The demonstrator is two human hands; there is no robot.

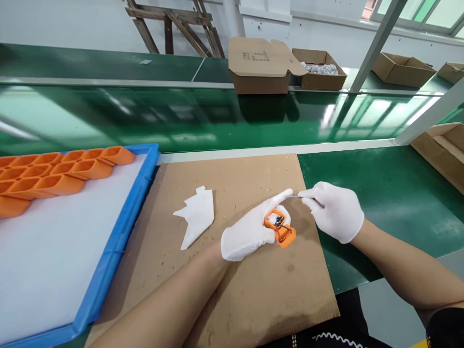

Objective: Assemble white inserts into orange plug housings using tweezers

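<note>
My left hand (253,224), in a white glove, is closed around a small orange plastic housing (285,237). Dark electronics and thin wires show inside it, and its lower part hangs out from the palm. The index finger of that hand stretches to the right. My right hand (333,210), also gloved, pinches a thin metal tool (296,196) whose tip meets the left index fingertip; its exact kind is too small to make out. Both hands are over the right side of a cardboard sheet (246,179).
A torn white piece (199,217) lies on the cardboard. At left, a blue tray (119,232) carries several orange housings (61,186). Behind runs a glossy green conveyor belt (174,121). Cardboard boxes (261,82) stand beyond it, one with white parts (321,69); another box (444,150) is at right.
</note>
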